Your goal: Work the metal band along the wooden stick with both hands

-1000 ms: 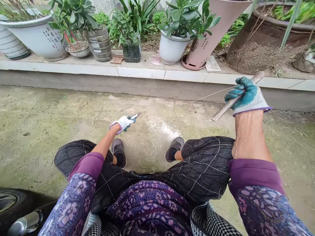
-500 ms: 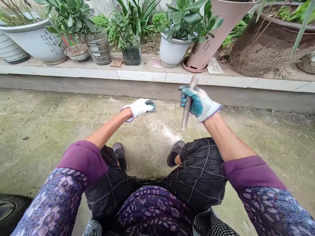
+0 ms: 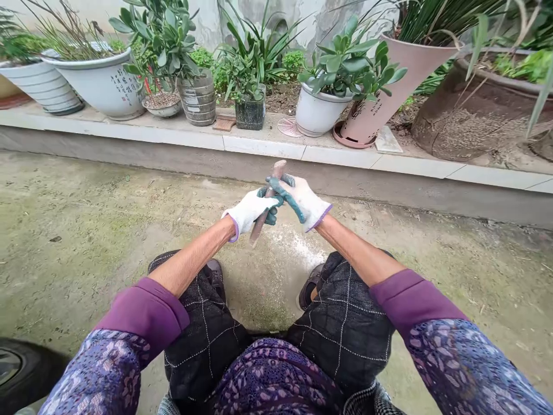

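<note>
The gloved left hand (image 3: 249,211) and right hand (image 3: 298,202) have come together, both closed around one worn metal bar (image 3: 264,202), above white powder (image 3: 294,245) on the concrete ground (image 3: 86,276).

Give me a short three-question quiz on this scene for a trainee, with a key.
1. True or false: the left hand and the right hand both touch the bar.
2. What stands on the concrete ledge?
A) potted plants
B) bicycles
C) paint cans
3. Fill in the blank: the sleeve on the right arm is ____ at the elbow.

Key: 1 true; 2 A; 3 purple.
</note>
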`<state>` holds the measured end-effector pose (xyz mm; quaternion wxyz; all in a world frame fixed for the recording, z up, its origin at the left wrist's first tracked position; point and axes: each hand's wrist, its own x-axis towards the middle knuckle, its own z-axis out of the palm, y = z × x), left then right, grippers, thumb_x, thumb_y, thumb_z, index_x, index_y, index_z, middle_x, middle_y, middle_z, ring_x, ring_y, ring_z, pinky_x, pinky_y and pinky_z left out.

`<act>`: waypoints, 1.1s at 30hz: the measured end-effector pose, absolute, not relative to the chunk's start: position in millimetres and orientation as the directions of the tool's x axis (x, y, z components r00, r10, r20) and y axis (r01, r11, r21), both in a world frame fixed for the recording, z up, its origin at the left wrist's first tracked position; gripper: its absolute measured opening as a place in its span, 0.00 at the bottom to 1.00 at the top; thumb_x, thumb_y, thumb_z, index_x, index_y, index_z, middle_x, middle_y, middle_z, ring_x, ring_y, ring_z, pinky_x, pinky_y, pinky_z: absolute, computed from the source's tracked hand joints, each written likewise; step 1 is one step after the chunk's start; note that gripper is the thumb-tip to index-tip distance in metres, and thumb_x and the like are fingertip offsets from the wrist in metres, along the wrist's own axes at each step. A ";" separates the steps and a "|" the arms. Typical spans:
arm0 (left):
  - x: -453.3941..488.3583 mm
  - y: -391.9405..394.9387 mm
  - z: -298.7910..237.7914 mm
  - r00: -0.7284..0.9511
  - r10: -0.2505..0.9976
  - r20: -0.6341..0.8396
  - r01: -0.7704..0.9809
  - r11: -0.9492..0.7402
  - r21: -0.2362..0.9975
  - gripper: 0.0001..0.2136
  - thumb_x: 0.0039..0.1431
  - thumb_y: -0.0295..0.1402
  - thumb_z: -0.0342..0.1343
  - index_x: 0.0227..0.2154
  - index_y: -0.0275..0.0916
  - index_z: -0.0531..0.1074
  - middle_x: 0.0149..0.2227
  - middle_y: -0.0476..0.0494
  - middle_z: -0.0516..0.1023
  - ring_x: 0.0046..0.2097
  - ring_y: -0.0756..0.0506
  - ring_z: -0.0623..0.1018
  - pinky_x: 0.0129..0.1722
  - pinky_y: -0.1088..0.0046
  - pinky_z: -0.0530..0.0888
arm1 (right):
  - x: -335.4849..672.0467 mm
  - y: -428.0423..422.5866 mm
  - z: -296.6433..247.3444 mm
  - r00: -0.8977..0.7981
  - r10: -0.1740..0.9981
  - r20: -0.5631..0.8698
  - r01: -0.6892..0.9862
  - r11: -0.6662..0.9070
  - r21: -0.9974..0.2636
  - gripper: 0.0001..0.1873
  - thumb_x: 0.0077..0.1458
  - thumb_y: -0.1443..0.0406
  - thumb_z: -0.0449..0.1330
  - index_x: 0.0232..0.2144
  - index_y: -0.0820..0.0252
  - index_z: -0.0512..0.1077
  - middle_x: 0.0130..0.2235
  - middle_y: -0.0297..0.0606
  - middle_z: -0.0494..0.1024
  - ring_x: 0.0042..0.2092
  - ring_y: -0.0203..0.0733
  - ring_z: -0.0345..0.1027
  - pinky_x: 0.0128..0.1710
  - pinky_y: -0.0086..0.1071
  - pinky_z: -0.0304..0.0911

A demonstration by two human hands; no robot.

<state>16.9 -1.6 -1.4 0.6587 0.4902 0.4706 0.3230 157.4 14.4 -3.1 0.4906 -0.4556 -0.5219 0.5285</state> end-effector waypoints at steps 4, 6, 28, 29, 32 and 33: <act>1.0 -9.7 11.7 0.318 0.918 -0.238 0.152 0.199 0.968 0.08 0.55 0.30 0.62 0.38 0.37 0.72 0.22 0.53 0.68 0.18 0.55 0.64 0.15 0.80 0.64 | 179.4 17.3 -4.8 -0.262 0.965 0.010 0.206 0.066 -0.976 0.06 0.46 0.67 0.62 0.31 0.62 0.75 0.29 0.35 0.77 0.30 0.37 0.67 0.31 0.32 0.66; -6.3 -12.5 17.6 0.334 0.906 -0.260 0.201 0.201 0.959 0.10 0.56 0.31 0.61 0.41 0.38 0.72 0.23 0.54 0.67 0.18 0.56 0.62 0.14 0.81 0.62 | 187.1 18.7 -9.4 -0.263 0.965 -0.002 0.355 0.095 -0.930 0.13 0.46 0.70 0.60 0.37 0.64 0.76 0.31 0.37 0.78 0.30 0.38 0.68 0.33 0.34 0.67; -39.3 2.3 40.4 0.659 0.671 -0.340 0.038 0.421 0.906 0.19 0.65 0.49 0.51 0.42 0.36 0.71 0.18 0.59 0.56 0.15 0.57 0.52 0.12 0.82 0.56 | 179.8 14.3 4.6 -0.317 0.931 0.183 0.321 0.287 -0.902 0.21 0.49 0.69 0.58 0.47 0.60 0.73 0.44 0.41 0.79 0.42 0.40 0.71 0.42 0.35 0.67; -35.6 -0.4 40.2 0.685 0.644 -0.339 0.033 0.438 0.899 0.19 0.64 0.49 0.52 0.42 0.36 0.71 0.18 0.59 0.56 0.14 0.57 0.52 0.12 0.82 0.56 | 176.8 17.3 4.8 -0.348 0.917 0.194 0.358 0.321 -0.877 0.19 0.47 0.69 0.58 0.44 0.61 0.74 0.42 0.39 0.79 0.41 0.40 0.70 0.42 0.35 0.65; -28.5 -4.8 38.5 0.736 0.598 -0.316 -0.007 0.474 0.880 0.20 0.64 0.51 0.52 0.41 0.37 0.72 0.18 0.60 0.55 0.14 0.58 0.49 0.12 0.82 0.56 | 167.3 16.2 5.3 -0.481 0.871 0.098 0.458 0.345 -0.820 0.05 0.48 0.68 0.57 0.29 0.62 0.73 0.29 0.34 0.75 0.32 0.37 0.65 0.34 0.32 0.61; -28.4 -5.0 37.9 0.742 0.595 -0.309 -0.022 0.482 0.876 0.20 0.63 0.51 0.52 0.40 0.37 0.72 0.18 0.60 0.55 0.14 0.58 0.49 0.11 0.82 0.56 | 165.7 13.4 5.7 -0.510 0.858 0.066 0.457 0.334 -0.824 0.05 0.50 0.68 0.55 0.27 0.62 0.71 0.27 0.33 0.74 0.30 0.36 0.63 0.32 0.31 0.59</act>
